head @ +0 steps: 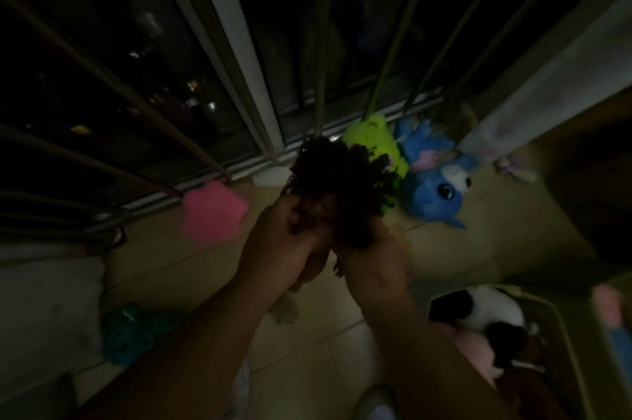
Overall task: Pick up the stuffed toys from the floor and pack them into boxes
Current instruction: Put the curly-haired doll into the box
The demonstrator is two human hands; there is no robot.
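Both hands are up in front, and they've got one! The left hand [284, 231] and the right hand [367, 258] are wrapped close together round a doll [342, 180] with a thick mop of dark curly hair. They clamp its body just under the hair, and pale legs dangle below the grip. The doll is off the floor and in the air, not yet in any box. It's dim and blurred, so I can't tell what each finger is doing.

I'd call the job partway done. Down and to the right of the grip sits an open box [561, 341], already holding a black-and-white plush [485, 313] and a pale pink plush [475, 351]. Plenty is left on the floor, though. Just beyond the grip, a lime-green plush [372, 139] and a blue plush [434, 187] lie side by side against the window sill. Further right of those is something small and whitish [516, 168], too blurred to name. Left of the grip lies a bright pink plush [212, 214], close to the metal bars [102, 77]. Low to the left of the grip there's a teal toy [136, 334] beside a white cushion [44, 300].

Not much stands in the way. The drop to the box looks short, down and right over tile. But the box is already part full, so that bulky hair may need pressing in.
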